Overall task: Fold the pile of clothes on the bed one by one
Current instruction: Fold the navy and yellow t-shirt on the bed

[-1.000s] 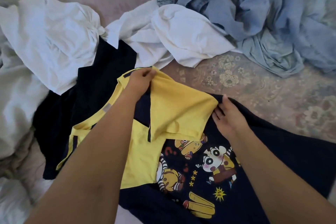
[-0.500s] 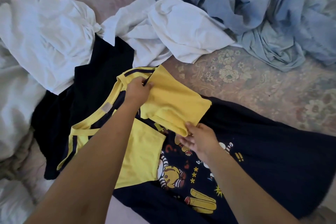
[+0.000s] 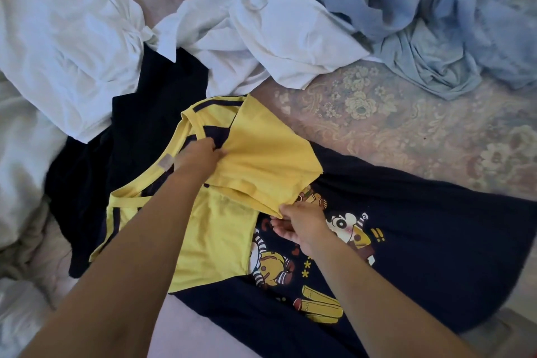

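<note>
Both hands pinch the shirt's yellow sleeve (image 3: 270, 160): left hand (image 3: 200, 154) near the collar, right hand (image 3: 302, 224) at the hem; the navy shirt (image 3: 421, 229) lies on the bed (image 3: 406, 131).

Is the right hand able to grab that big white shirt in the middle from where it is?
Probably yes, but not right away. The right hand is busy pinching the yellow sleeve. Nothing lies between it and the white shirt except bare floral bedspread, so after letting go it looks like an easy forward stretch.
</note>
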`<act>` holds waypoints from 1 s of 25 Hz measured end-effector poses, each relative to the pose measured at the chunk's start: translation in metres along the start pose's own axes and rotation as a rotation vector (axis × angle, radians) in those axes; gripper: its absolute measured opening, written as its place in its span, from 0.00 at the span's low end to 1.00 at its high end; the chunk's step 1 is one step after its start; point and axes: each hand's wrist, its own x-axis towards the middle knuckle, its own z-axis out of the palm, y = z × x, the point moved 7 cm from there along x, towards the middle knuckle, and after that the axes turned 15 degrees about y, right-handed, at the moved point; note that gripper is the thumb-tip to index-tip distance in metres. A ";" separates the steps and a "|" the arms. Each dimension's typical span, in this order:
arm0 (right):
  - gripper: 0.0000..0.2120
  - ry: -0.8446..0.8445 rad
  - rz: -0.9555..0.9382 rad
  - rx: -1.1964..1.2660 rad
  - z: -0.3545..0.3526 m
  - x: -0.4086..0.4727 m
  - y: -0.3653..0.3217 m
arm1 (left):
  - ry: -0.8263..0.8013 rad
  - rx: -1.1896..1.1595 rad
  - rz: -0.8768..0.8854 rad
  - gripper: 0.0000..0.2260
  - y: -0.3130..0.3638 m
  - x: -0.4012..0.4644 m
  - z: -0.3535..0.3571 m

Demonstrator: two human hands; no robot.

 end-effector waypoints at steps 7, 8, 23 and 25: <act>0.08 0.323 -0.735 -0.689 -0.091 0.015 -0.038 | 0.154 0.450 0.762 0.29 0.083 -0.084 0.057; 0.10 0.317 -0.727 -0.701 -0.113 0.021 -0.039 | 0.023 0.474 0.830 0.28 0.094 -0.100 0.079; 0.24 0.654 -0.761 -1.436 -0.417 0.118 -0.138 | 0.377 0.620 1.017 0.28 0.276 -0.159 0.144; 0.18 0.615 -0.774 -1.461 -0.424 0.123 -0.140 | 0.408 0.644 0.984 0.23 0.283 -0.157 0.142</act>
